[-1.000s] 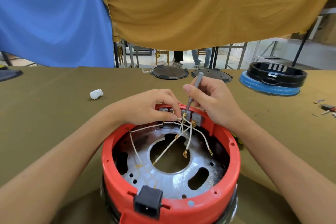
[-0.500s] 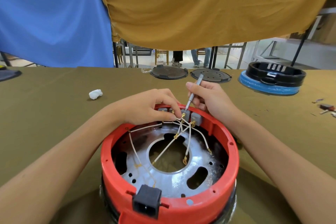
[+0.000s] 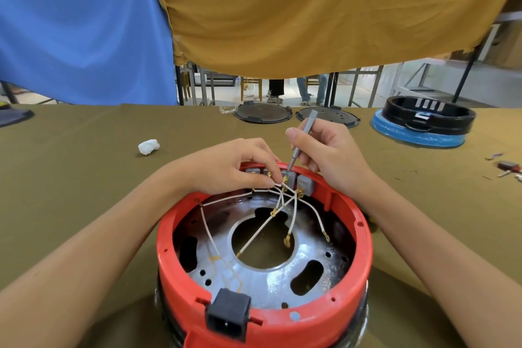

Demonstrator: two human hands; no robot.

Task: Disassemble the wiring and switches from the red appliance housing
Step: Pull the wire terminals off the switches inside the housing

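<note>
Round red plastic appliance housing point(image 3: 364, 251) cut off by bottom edge. Left hand point(image 3: 226, 167) covers the grey switch blocks point(image 3: 305, 185) at far rim, count unclear. Thin grey metal screwdriver point(image 3: 300, 140) tip hidden among white wires point(image 3: 265, 230). Small dark parts point(image 3: 507, 167) at right edge, cropped, unidentifiable. Both forearms leave frame.

Table point(image 3: 70, 192) draped in olive cloth, bearing red housing point(image 3: 364, 257), white wad point(image 3: 149, 146), two dark discs point(image 3: 262, 113), black-and-blue ring point(image 3: 423, 124).
</note>
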